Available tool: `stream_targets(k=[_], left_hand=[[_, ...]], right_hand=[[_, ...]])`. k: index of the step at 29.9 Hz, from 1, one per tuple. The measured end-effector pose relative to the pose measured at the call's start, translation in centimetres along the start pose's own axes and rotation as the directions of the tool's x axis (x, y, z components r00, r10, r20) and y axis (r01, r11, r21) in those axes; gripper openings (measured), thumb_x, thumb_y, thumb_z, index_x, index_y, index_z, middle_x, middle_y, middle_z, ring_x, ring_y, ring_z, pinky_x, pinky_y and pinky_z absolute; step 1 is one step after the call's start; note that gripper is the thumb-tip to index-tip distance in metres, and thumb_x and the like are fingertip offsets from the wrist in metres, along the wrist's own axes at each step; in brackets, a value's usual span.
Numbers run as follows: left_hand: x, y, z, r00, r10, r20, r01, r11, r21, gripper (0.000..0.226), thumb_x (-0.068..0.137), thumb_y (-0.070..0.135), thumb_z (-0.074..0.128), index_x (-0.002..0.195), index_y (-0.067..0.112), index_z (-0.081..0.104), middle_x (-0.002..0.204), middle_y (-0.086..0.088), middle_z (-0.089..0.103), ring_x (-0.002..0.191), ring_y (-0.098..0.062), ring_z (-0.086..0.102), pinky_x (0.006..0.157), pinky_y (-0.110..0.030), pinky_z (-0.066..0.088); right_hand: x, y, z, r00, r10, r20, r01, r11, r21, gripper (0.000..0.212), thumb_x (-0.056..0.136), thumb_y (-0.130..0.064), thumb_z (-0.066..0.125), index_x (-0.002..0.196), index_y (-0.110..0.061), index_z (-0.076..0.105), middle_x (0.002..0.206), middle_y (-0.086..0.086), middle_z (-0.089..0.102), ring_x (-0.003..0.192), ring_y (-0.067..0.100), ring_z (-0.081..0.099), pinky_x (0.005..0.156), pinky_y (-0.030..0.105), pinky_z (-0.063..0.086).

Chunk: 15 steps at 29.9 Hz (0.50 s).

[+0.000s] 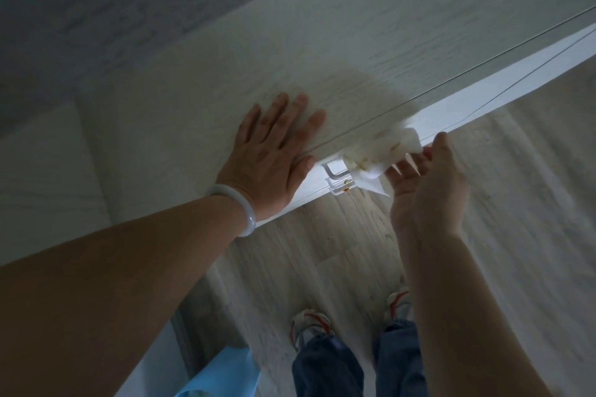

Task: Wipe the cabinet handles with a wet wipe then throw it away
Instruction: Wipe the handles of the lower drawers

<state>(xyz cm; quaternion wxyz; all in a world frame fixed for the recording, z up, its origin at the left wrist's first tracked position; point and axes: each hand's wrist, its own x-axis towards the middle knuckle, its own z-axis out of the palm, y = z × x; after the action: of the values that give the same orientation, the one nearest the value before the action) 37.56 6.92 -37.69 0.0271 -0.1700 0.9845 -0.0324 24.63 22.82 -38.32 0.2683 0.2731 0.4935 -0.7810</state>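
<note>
From the head view, your left hand lies flat on the cabinet top, fingers straight and spread, holding nothing; its thumb reaches the front edge. A pale bangle circles that wrist. Your right hand is raised in front of the cabinet face, its fingers only loosely bent, their tips touching the wipe; whether they actually pinch it you cannot tell through the blur. The wipe is bunched over the handle, just right of your left thumb, with a corner hanging below. Beneath your right fingers lies the wooden floor, with your shoes lower down. A blue bag shows under your left forearm.
</note>
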Motion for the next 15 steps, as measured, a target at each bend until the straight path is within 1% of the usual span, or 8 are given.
stream_targets(k=[2, 3, 4, 6, 8, 10, 13, 15], left_hand=[[0.0, 0.0, 0.0, 1.000, 0.000, 0.001, 0.000, 1.000, -0.001, 0.055, 0.097, 0.043, 0.021, 0.151, 0.029, 0.018, 0.160, 0.000, 0.016, 0.147, -0.021, 0.015, 0.116, -0.048, 0.018], [0.0, 0.0, 0.0, 1.000, 0.001, 0.000, -0.001, 1.000, -0.001, 0.055, 0.097, 0.043, 0.021, 0.151, 0.029, 0.019, 0.160, 0.000, 0.016, 0.147, -0.021, 0.015, 0.116, -0.048, 0.018], [0.0, 0.0, 0.0, 1.000, 0.003, 0.000, -0.003, 1.000, 0.001, 0.055, 0.098, 0.043, 0.021, 0.151, 0.029, 0.019, 0.160, -0.001, 0.016, 0.147, -0.022, 0.015, 0.117, -0.048, 0.018], [0.0, 0.0, 0.0, 1.000, 0.001, 0.003, -0.001, 1.000, 0.006, 0.056, 0.097, 0.043, 0.020, 0.151, 0.028, 0.019, 0.160, -0.001, 0.016, 0.147, -0.022, 0.015, 0.117, -0.048, 0.018], [0.0, 0.1, 0.0, 1.000, -0.002, 0.006, 0.002, 1.000, 0.004, 0.056, 0.097, 0.043, 0.020, 0.151, 0.029, 0.018, 0.160, 0.000, 0.016, 0.148, -0.021, 0.014, 0.117, -0.048, 0.018], [0.0, 0.1, 0.1, 1.000, -0.004, 0.005, 0.004, 1.000, 0.001, 0.056, 0.097, 0.043, 0.020, 0.151, 0.029, 0.017, 0.160, 0.000, 0.016, 0.148, -0.021, 0.014, 0.117, -0.048, 0.018], [0.0, 0.1, 0.1, 1.000, -0.009, 0.003, 0.009, 1.000, 0.000, 0.056, 0.097, 0.044, 0.019, 0.151, 0.030, 0.017, 0.160, 0.001, 0.017, 0.147, -0.021, 0.015, 0.116, -0.047, 0.018], [0.0, 0.1, 0.1, 1.000, -0.008, 0.002, 0.008, 1.000, -0.007, 0.056, 0.097, 0.044, 0.019, 0.151, 0.031, 0.017, 0.160, 0.002, 0.017, 0.147, -0.020, 0.015, 0.116, -0.047, 0.018]], right_hand=[[-0.5, 0.4, 0.1, 0.997, -0.064, 0.034, 0.066, 0.996, -0.066, 0.015, 0.089, -0.012, 0.056, 0.104, -0.010, 0.054, 0.094, 0.006, 0.064, 0.079, 0.018, 0.065, 0.080, 0.039, 0.052], [-0.7, 0.8, 0.1, 0.990, -0.131, 0.054, 0.139, 0.973, -0.185, 0.021, 0.083, -0.010, 0.058, 0.103, -0.015, 0.055, 0.100, 0.006, 0.065, 0.081, 0.016, 0.063, 0.079, 0.036, 0.052], [-0.9, 1.4, 0.0, 0.974, -0.206, 0.092, 0.225, 0.916, -0.332, 0.026, 0.078, -0.012, 0.061, 0.100, -0.023, 0.056, 0.106, 0.007, 0.064, 0.085, 0.014, 0.063, 0.078, 0.034, 0.052], [-1.4, 2.8, -0.2, 0.922, -0.318, 0.219, 0.386, 0.732, -0.561, 0.031, 0.075, -0.016, 0.069, 0.096, -0.034, 0.055, 0.122, 0.005, 0.058, 0.099, 0.014, 0.059, 0.083, 0.032, 0.052], [-1.6, 4.1, -0.2, 0.875, -0.381, 0.297, 0.474, 0.557, -0.682, 0.028, 0.079, -0.016, 0.074, 0.100, -0.025, 0.057, 0.123, 0.000, 0.050, 0.101, 0.012, 0.054, 0.084, 0.019, 0.048], [-1.3, 4.7, 0.2, 0.850, -0.435, 0.299, 0.497, 0.468, -0.731, 0.028, 0.079, -0.015, 0.074, 0.104, -0.014, 0.061, 0.117, 0.004, 0.047, 0.094, 0.012, 0.051, 0.073, 0.003, 0.039], [-0.5, 4.4, 1.2, 0.796, -0.550, 0.253, 0.538, 0.450, -0.713, 0.038, 0.074, -0.008, 0.073, 0.108, -0.009, 0.054, 0.109, 0.005, 0.052, 0.089, 0.015, 0.052, 0.067, 0.006, 0.034], [0.7, 3.1, 1.5, 0.806, -0.578, 0.125, 0.500, 0.553, -0.666, 0.047, 0.074, -0.006, 0.071, 0.113, -0.008, 0.047, 0.101, 0.002, 0.058, 0.085, 0.013, 0.056, 0.065, 0.005, 0.037]])
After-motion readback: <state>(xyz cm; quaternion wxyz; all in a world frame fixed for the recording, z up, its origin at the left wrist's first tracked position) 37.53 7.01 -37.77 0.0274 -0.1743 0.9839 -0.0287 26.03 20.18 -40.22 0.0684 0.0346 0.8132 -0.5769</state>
